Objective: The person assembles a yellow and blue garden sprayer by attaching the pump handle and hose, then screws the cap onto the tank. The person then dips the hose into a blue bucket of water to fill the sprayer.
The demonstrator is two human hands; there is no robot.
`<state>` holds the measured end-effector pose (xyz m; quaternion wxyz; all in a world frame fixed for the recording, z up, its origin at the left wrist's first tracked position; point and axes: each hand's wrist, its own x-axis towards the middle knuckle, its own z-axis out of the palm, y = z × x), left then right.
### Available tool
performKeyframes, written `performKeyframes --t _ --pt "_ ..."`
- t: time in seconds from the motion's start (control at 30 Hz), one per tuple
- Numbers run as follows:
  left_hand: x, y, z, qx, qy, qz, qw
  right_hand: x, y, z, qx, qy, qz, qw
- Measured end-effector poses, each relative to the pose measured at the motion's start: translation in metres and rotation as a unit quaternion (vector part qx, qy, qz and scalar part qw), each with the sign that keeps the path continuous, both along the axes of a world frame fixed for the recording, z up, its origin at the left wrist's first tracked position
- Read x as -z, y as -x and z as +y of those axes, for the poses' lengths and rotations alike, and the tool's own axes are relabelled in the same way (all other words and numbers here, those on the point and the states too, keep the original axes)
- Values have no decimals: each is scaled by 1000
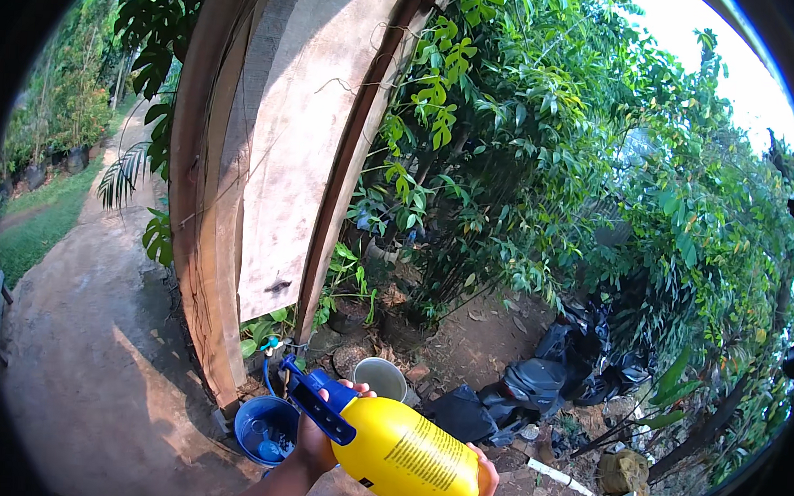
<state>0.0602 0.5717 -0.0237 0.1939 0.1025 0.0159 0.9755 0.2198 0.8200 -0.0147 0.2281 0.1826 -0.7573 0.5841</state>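
Note:
A yellow pump sprayer bottle (409, 455) with a blue pump head (321, 407) lies tilted across the lower middle, its head up and to the left. My left hand (317, 441) is closed around the neck just under the blue head, with fingertips showing on the far side. At the bottle's base, my right hand (483, 488) wraps its fingers round the bottom end; most of that palm is hidden. Just beyond my left hand stands a blue bucket (258, 409) with a blue object inside.
A blue hose (269, 378) hangs from a teal tap (270, 342) by a wooden post (209, 328). Behind the bottle stands a pale bucket (379, 378). Black plastic bags (534, 381) and a white pipe (560, 478) lie on the soil at right. A concrete path (70, 321) runs left.

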Motion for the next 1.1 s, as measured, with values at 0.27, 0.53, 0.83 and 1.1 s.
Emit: performKeyframes --t 0.27,0.53,0.83,1.1 --pt "-4 0 1 -84 65 134 985 36 -19 16 -29 472 -420 775" --pt "12 16 1 80 101 -71 989 -69 -11 -4 26 -441 78 894" --pt "29 3 -6 -55 64 73 994 28 -8 30 -31 523 -494 693" --pt "43 10 11 -50 210 79 973 72 7 55 -156 151 -448 867"
